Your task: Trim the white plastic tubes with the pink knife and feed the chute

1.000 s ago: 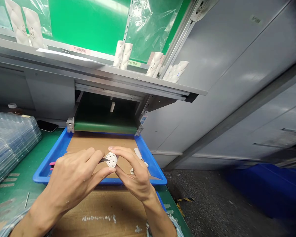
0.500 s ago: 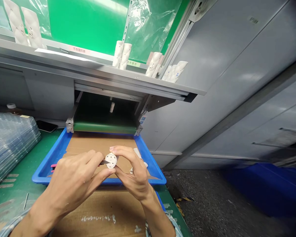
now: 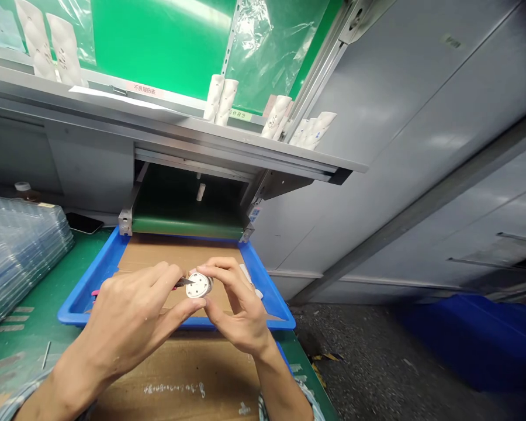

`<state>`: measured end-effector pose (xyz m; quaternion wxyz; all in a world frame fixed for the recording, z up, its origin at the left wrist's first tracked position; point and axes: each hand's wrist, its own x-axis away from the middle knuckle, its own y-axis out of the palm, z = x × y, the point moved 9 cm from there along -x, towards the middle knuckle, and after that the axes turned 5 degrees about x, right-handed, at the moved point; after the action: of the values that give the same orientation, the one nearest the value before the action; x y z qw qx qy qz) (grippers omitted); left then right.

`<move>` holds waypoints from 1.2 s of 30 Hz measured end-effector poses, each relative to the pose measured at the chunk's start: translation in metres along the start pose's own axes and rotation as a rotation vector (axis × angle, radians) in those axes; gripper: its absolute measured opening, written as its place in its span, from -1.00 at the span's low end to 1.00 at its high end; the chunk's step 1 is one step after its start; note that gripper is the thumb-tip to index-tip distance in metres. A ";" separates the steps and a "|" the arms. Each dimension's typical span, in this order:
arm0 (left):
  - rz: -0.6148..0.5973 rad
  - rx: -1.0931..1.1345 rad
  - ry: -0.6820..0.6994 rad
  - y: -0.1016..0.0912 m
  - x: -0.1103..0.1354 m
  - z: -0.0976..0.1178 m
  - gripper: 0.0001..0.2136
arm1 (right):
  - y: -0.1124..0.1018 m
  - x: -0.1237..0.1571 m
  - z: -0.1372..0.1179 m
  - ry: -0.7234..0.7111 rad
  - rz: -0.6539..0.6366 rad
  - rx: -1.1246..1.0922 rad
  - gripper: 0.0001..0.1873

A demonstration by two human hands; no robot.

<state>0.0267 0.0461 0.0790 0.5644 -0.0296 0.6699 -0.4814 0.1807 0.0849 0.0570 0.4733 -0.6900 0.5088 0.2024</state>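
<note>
My left hand [image 3: 131, 310] is shut on a pink-handled craft knife, whose handle end [image 3: 95, 293] shows behind the hand. Its small steel blade [image 3: 184, 282] reaches the edge of a round white plastic part [image 3: 199, 285] with several small holes in its face. My right hand [image 3: 236, 304] holds that part between thumb and fingertips, and my left thumb nears its lower edge. Both hands are above a blue plastic tray [image 3: 97, 275] lined with brown cardboard [image 3: 179, 251]. Small white pieces [image 3: 258, 293] lie in the tray, partly hidden by my right hand.
A stack of clear plastic trays [image 3: 17, 263] stands on the green bench mat [image 3: 35, 304], with a phone [image 3: 84, 223] behind it. Above are a green conveyor belt [image 3: 186, 228] and a metal shelf [image 3: 158, 126] holding white cylinders [image 3: 217, 99]. A blue bin [image 3: 469, 345] lies on the floor.
My right hand has turned the white part so its holed face looks wider and tilts differently. The knife blade stays at its edge, and the view has shifted slightly.
</note>
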 end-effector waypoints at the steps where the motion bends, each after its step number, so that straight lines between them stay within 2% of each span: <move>1: -0.002 -0.007 -0.002 0.000 0.000 0.000 -0.62 | -0.001 -0.001 -0.001 -0.008 0.011 -0.006 -0.52; 8: 0.005 -0.030 0.020 -0.003 -0.001 0.003 -0.57 | 0.000 -0.001 0.000 -0.023 0.027 -0.030 -0.60; 15: 0.026 -0.085 0.039 -0.005 -0.002 0.007 -0.59 | -0.001 -0.002 -0.002 -0.038 0.073 -0.016 -0.67; 36: 0.039 -0.009 0.034 -0.002 0.001 0.012 -0.64 | -0.001 0.010 0.001 -0.047 0.250 -0.083 -0.43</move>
<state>0.0347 0.0375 0.0803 0.5622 -0.0110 0.6819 -0.4677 0.1857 0.0804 0.0488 0.4273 -0.6353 0.5707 0.2969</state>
